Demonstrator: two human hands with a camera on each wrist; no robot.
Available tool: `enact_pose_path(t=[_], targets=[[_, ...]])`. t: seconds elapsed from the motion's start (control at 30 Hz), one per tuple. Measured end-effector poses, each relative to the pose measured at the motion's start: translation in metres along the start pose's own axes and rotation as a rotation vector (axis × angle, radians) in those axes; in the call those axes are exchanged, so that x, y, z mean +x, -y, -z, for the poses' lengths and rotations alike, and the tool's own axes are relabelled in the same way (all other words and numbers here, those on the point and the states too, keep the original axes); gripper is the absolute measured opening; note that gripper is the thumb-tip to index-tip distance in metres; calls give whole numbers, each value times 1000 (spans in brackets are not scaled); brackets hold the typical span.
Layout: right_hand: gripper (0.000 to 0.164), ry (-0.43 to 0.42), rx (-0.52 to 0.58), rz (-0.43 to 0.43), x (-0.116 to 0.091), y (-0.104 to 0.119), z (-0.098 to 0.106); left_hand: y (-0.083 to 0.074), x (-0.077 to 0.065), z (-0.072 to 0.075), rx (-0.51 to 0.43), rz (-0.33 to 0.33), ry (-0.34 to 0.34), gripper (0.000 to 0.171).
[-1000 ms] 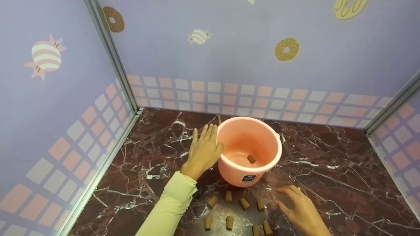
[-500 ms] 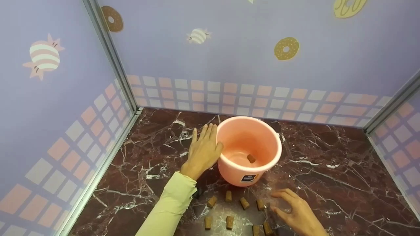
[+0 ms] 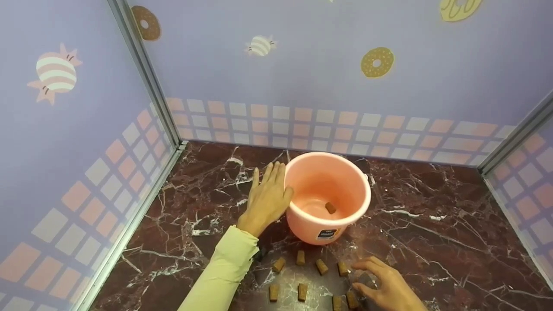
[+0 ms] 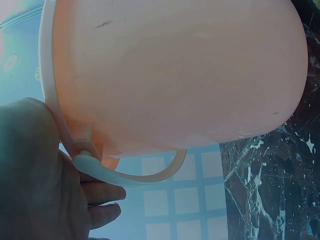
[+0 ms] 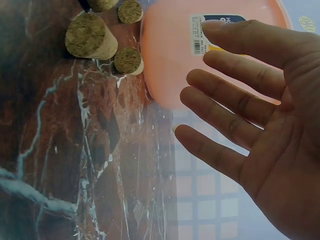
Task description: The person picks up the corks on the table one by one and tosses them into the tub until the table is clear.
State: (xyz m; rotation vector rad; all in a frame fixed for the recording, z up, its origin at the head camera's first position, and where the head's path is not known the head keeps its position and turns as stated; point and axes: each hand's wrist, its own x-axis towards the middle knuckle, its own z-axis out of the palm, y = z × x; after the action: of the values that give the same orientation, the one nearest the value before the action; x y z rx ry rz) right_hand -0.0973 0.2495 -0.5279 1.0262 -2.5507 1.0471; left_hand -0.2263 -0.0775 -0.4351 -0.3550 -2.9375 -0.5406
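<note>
A pink bucket (image 3: pixel 302 229) stands upright with one cork (image 3: pixel 330 207) lying on its inside floor. At its left side is my left hand (image 3: pixel 265 201), fingers straight along the outside and thumb at the rim. The left wrist view has that hand (image 4: pixel 40 175) beside the bucket's rim and pale handle (image 4: pixel 135 177). Several tapered corks, among them a front one (image 3: pixel 302 292), lie before the bucket. My right hand (image 3: pixel 386 285) hovers right of them, fingers spread and thumb apart; nothing is in it. Its palm (image 5: pixel 295 145) shows bare in the right wrist view.
Dark red marbled tabletop (image 3: pixel 432 242) lies under everything. A purple back wall (image 3: pixel 311 77) with printed sweets rises behind the bucket, and side panels (image 3: pixel 65 142) enclose the left and right. The bucket carries a label (image 3: pixel 327 234) at its front.
My right hand has moved left, closer to the corks on the right. The left hand stays at the bucket's rim, and the bucket and corks have kept their places.
</note>
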Motion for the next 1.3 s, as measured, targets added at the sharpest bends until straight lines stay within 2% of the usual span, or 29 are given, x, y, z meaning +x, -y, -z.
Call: enact_pose_path(t=[0.13,0.43,0.67,0.83,0.93,1.07,1.17,1.3], targets=[[40,46,7,0,-3,-4,0,0,0,1,-5,6,9,69],[39,160,20,-81,-7,-4,1,0,0,1,-17,6,11,69],[39,262,110,-205,-10,-2,1,0,0,0,-17,5,7,68],[40,234,153,-128,-26,-36,-17,0,0,1,-14,6,7,68],[40,237,180,-121,-40,-65,-31,0,1,1,-11,5,7,68],[39,274,143,-161,-55,-92,-46,0,1,0,-13,3,2,68],[36,307,102,-193,-60,-100,-50,0,1,0,-24,4,1,67],[35,312,90,-210,-62,-98,-50,-1,1,1,-30,9,11,67]])
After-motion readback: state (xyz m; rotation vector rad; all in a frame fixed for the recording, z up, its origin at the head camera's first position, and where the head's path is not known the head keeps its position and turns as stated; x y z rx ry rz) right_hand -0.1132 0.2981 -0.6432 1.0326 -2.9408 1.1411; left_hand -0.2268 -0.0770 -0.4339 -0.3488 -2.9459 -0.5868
